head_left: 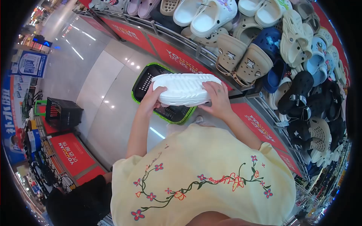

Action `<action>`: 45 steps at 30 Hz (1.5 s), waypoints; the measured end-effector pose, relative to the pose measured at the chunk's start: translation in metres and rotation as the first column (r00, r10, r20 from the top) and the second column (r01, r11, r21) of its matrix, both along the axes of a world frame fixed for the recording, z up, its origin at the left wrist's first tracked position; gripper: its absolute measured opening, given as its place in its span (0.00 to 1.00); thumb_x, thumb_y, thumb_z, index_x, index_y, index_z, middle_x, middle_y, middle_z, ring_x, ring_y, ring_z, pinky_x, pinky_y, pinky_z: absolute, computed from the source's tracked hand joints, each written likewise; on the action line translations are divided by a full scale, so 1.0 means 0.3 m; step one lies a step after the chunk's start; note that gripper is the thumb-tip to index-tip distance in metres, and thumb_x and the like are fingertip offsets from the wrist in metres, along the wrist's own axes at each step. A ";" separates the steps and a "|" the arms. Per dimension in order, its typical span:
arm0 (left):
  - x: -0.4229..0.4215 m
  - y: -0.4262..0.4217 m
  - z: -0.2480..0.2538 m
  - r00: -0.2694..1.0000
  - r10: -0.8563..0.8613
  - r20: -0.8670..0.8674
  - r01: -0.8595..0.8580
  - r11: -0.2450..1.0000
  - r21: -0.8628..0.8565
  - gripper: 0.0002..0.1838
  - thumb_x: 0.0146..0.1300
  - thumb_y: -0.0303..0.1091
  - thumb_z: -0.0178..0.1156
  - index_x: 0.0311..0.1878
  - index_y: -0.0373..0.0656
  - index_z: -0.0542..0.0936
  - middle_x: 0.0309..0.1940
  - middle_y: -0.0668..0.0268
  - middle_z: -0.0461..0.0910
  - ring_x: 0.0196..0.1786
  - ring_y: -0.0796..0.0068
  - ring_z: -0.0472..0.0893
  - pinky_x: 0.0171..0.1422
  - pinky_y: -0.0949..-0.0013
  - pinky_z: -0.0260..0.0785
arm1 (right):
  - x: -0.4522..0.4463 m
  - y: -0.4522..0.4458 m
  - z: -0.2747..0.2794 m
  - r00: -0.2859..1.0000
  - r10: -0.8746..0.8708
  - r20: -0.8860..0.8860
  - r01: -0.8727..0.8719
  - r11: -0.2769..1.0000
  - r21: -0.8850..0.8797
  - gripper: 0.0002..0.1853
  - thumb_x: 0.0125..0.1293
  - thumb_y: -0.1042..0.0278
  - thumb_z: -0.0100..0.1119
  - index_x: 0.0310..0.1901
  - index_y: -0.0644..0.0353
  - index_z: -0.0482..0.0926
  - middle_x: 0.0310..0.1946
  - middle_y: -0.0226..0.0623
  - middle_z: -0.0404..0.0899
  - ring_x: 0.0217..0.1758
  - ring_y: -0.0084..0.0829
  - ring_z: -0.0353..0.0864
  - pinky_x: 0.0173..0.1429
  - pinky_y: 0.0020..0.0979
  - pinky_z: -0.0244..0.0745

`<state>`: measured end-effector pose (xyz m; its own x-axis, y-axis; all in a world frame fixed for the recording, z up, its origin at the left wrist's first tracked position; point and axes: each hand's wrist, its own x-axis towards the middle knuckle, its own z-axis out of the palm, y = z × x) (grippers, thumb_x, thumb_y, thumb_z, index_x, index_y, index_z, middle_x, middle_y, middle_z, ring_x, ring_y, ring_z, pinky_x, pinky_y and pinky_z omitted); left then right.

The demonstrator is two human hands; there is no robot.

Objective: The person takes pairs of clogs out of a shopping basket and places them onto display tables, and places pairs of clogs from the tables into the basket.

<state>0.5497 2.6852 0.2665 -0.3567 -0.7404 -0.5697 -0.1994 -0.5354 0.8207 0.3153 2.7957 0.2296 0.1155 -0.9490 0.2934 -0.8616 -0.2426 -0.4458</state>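
A white clog (184, 87) is held up in front of my body, its ridged sole turned towards me and small openings along its side. My left hand (151, 96) grips one end, with the thumb on the near side. Around the other end is my right hand (217, 98), also closed on it. Whether a second clog is tucked behind it, I cannot tell. Directly below the clog, a black shopping basket with a green rim (135, 83) rests on the floor, partly hidden by the clog and my hands.
A display stand full of clogs runs along the right, including a brown pair (245, 57) and a white pair (213, 19). Its red panels (166, 51) border the pale tiled floor (102, 67). At left stands another black basket (64, 113); a person in black (83, 201) is at lower left.
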 end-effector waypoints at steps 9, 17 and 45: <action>-0.082 0.132 0.003 0.998 -0.048 -0.031 0.051 0.993 0.107 0.27 0.52 0.43 0.52 0.56 0.50 0.62 0.40 0.69 0.73 0.34 0.80 0.74 0.24 0.80 0.61 | -0.044 0.136 0.011 0.986 0.164 -0.009 -0.164 0.985 0.055 0.45 0.33 0.66 0.70 0.58 0.54 0.57 0.55 0.44 0.61 0.55 0.44 0.63 0.56 0.41 0.60; -0.105 0.090 -0.062 0.964 -0.231 -0.129 0.254 0.944 0.210 0.24 0.59 0.49 0.46 0.55 0.45 0.66 0.45 0.64 0.74 0.41 0.74 0.76 0.32 0.79 0.65 | -0.119 0.236 0.000 0.999 -0.017 -0.038 0.021 0.994 0.110 0.40 0.39 0.71 0.64 0.59 0.53 0.59 0.51 0.44 0.66 0.54 0.43 0.66 0.54 0.40 0.62; 0.077 0.288 -0.300 0.744 -0.657 -0.119 0.627 0.749 -0.215 0.35 0.58 0.32 0.52 0.65 0.40 0.46 0.53 0.55 0.66 0.52 0.70 0.69 0.56 0.71 0.60 | 0.325 0.504 -0.013 -0.183 -0.252 0.950 0.511 0.801 0.311 0.40 0.52 0.81 0.49 0.66 0.49 0.46 0.60 0.39 0.57 0.58 0.30 0.62 0.58 0.27 0.60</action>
<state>0.5728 2.7715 0.1765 -0.8610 -0.3689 -0.3503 -0.2946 -0.1997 0.9345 0.4129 2.9470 0.2256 -0.7524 -0.6305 -0.1908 0.4085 -0.2193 -0.8860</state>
